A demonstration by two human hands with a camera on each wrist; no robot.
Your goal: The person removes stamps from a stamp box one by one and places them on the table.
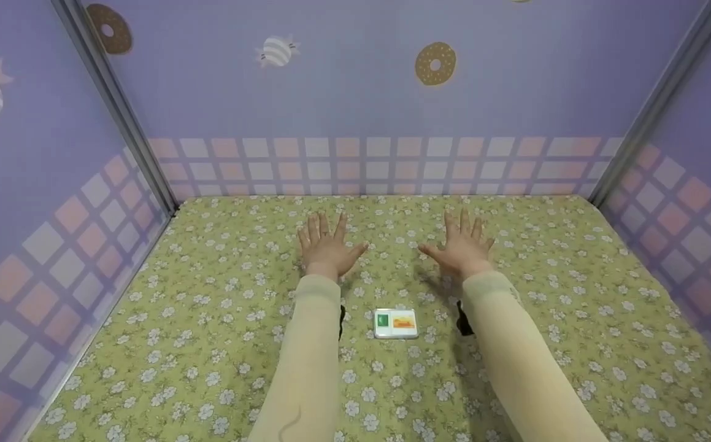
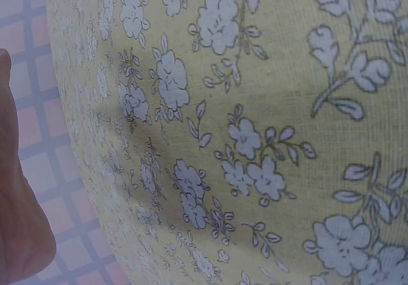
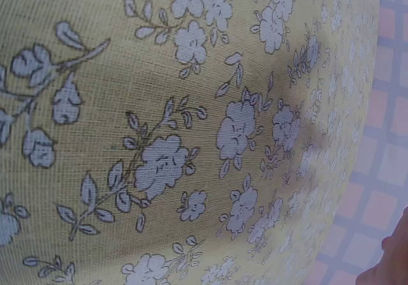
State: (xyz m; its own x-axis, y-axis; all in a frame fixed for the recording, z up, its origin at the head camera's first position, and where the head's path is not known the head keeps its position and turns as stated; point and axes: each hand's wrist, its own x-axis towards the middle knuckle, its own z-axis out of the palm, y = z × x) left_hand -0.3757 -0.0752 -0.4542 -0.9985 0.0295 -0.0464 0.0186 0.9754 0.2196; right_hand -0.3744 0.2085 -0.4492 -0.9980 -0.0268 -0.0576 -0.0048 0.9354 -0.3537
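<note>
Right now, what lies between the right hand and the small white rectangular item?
In the head view, only partly shadowed floral cloth lies between the right hand and the white item. No object intervenes.

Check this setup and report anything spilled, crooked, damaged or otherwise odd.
Only one small oddity: a thin wavy line on the left sleeve, breaking the pale fabric; crease, thread or stain, I can't tell. The small white case lies flat on the floral cloth, and no spill shows.
</note>
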